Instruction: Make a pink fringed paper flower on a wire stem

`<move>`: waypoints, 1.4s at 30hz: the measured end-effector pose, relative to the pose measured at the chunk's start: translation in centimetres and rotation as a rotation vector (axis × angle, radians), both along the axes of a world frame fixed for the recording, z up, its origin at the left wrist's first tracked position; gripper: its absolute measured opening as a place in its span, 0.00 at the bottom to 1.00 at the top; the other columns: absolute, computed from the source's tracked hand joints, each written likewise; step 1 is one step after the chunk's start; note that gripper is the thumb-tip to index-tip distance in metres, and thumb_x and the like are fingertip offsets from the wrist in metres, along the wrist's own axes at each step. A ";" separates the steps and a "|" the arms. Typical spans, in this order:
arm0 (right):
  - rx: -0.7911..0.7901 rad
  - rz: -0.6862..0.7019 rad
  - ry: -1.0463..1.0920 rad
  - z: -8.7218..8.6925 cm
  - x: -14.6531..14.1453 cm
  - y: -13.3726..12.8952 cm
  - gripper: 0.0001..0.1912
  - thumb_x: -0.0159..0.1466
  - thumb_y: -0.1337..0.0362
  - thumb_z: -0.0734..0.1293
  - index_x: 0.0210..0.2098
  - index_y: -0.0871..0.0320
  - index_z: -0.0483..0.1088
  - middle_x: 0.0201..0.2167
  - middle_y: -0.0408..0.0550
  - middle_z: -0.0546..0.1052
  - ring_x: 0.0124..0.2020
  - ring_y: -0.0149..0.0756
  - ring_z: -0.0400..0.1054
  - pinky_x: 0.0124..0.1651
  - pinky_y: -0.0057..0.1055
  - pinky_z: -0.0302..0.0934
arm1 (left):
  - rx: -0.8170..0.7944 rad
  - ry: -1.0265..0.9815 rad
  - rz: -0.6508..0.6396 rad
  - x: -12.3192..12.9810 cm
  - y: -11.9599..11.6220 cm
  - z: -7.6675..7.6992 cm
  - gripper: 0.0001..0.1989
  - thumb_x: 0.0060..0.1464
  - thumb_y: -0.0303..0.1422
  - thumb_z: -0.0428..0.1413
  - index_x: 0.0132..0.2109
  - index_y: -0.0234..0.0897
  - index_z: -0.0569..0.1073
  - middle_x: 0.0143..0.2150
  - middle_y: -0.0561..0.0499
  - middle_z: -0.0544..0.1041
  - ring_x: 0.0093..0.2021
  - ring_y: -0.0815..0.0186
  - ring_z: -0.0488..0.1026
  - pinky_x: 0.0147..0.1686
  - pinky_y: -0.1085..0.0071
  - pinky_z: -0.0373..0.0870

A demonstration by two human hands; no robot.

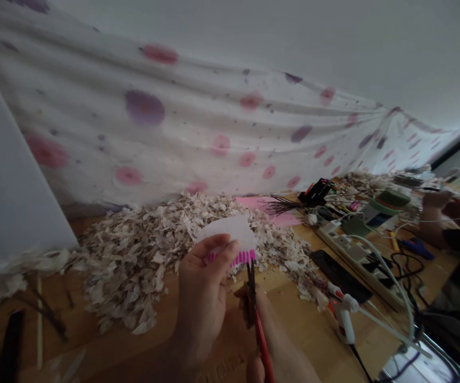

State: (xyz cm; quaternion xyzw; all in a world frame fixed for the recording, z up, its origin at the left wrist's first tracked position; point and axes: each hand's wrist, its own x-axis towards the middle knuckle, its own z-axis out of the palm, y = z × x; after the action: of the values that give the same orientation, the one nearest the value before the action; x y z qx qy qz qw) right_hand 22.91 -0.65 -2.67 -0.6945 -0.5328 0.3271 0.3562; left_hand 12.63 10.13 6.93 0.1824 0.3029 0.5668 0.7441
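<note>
Between the thumb and fingers of my left hand (206, 284) is a white paper piece (230, 229) with a curved top and a row of bright pink marks along its lower edge. My right hand (264, 330) is closed around red-handled scissors (262, 340). The dark blades point up and their tips meet the right end of the pink-marked edge. Behind both hands lies a large heap of pale, crumpled flakes (134, 255) on the wooden table (150, 351).
To the right are a white glue gun (343, 316), a black phone (340, 276), a power strip (361, 266) with cables and a green-lidded container (385, 209). Pink sheets (253, 203) lie behind the heap. Another person's hands (437, 205) are at the far right.
</note>
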 end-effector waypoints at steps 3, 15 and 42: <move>0.029 0.018 -0.019 -0.2 0.2 0.1 0.44 0.49 0.41 0.79 0.57 0.54 0.64 0.43 0.54 0.75 0.42 0.52 0.72 0.44 0.39 0.71 | -0.005 -0.017 -0.015 -0.1 0.0 0.0 0.15 0.31 0.24 0.76 0.30 0.33 0.81 0.26 0.53 0.82 0.26 0.74 0.79 0.29 0.85 0.77; 0.140 0.047 -0.091 -0.9 1.0 0.2 0.46 0.48 0.34 0.77 0.55 0.53 0.64 0.48 0.57 0.75 0.46 0.56 0.73 0.48 0.43 0.72 | -0.064 -0.112 -0.012 -0.7 -0.3 0.4 0.17 0.27 0.22 0.76 0.28 0.34 0.80 0.26 0.53 0.83 0.28 0.73 0.80 0.32 0.83 0.79; 0.072 -0.044 0.091 -3.0 -0.1 1.0 0.22 0.73 0.45 0.64 0.53 0.57 0.70 0.41 0.48 0.76 0.34 0.35 0.73 0.31 0.31 0.70 | -0.024 -0.091 -0.110 -0.2 -0.1 -1.1 0.14 0.37 0.24 0.74 0.31 0.33 0.78 0.28 0.53 0.81 0.27 0.73 0.79 0.30 0.81 0.78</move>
State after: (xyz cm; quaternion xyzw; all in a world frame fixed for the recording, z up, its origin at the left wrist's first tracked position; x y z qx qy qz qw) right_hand 22.84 0.40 -5.67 -0.6773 -0.5120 0.3308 0.4119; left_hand 12.40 9.98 5.82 0.1639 0.2653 0.5288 0.7894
